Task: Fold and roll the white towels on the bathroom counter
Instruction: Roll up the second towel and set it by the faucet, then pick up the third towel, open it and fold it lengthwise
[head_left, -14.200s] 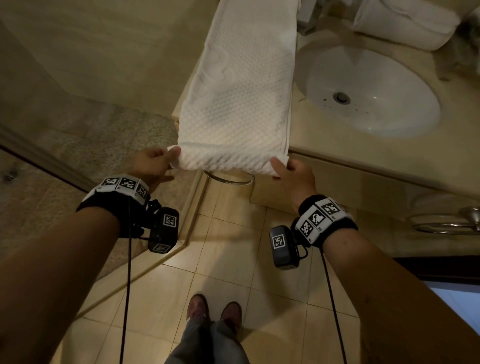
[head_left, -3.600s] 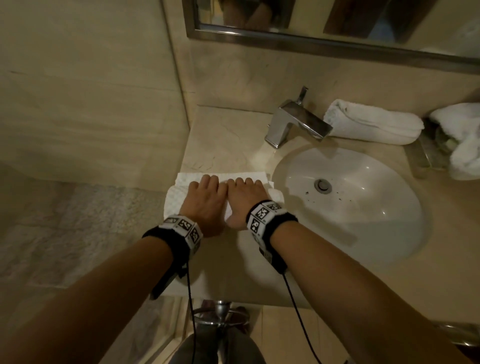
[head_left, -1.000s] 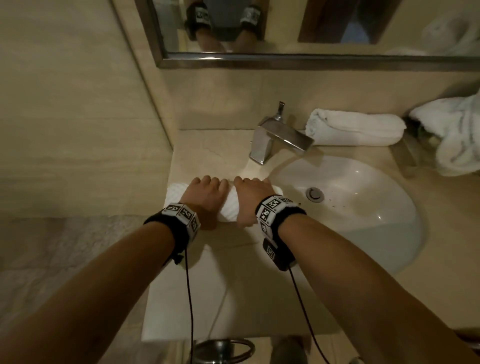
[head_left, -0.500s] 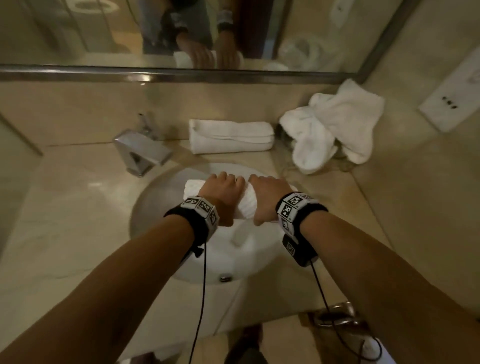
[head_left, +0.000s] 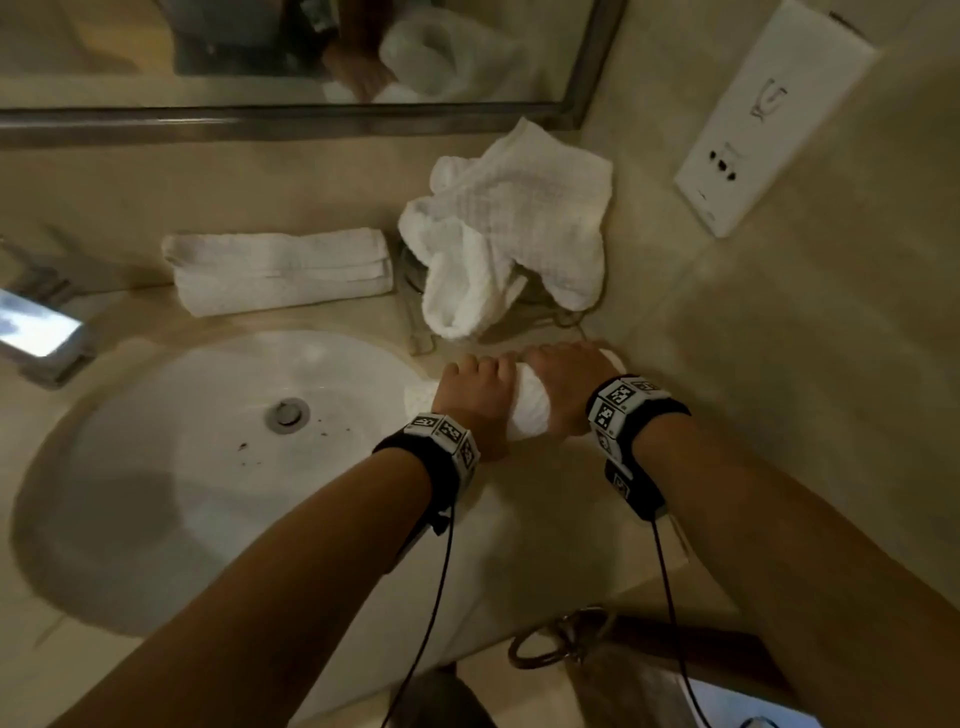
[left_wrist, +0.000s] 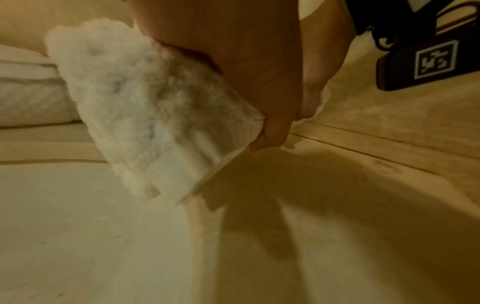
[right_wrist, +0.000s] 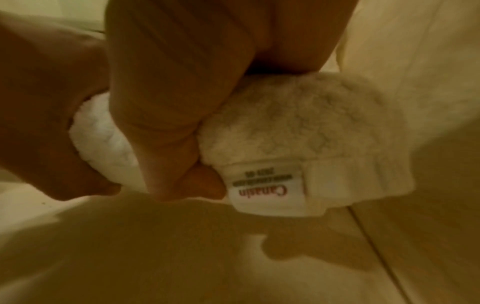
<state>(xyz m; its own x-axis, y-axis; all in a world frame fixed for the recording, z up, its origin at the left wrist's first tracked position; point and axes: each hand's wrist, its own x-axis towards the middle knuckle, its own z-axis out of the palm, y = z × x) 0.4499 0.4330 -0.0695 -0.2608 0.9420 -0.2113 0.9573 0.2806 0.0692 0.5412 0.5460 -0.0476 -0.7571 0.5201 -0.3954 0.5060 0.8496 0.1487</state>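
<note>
A rolled white towel (head_left: 530, 405) is held just above the beige counter (head_left: 545, 525), right of the sink. My left hand (head_left: 470, 387) grips its left part and my right hand (head_left: 563, 379) grips its right part, fingers curled over the top. In the left wrist view the rolled towel (left_wrist: 145, 115) juts out left of the left hand (left_wrist: 249, 78). In the right wrist view the towel's end (right_wrist: 298, 139) shows a white label with red lettering beside my right hand (right_wrist: 168, 123). A second rolled towel (head_left: 280, 270) lies behind the sink. An unfolded white towel (head_left: 509, 228) is heaped in the corner.
The white oval sink (head_left: 223, 457) fills the counter's left-middle, with a chrome faucet (head_left: 36, 322) at its far left. A mirror (head_left: 291, 57) runs along the back wall. A white wall panel (head_left: 769, 114) is on the right wall. A metal ring (head_left: 561, 639) hangs below the counter edge.
Both hands lifted the rolled towel off the counter's left side, carried it rightward over the sink, and now hold it low at the counter's right side near the heaped towel.
</note>
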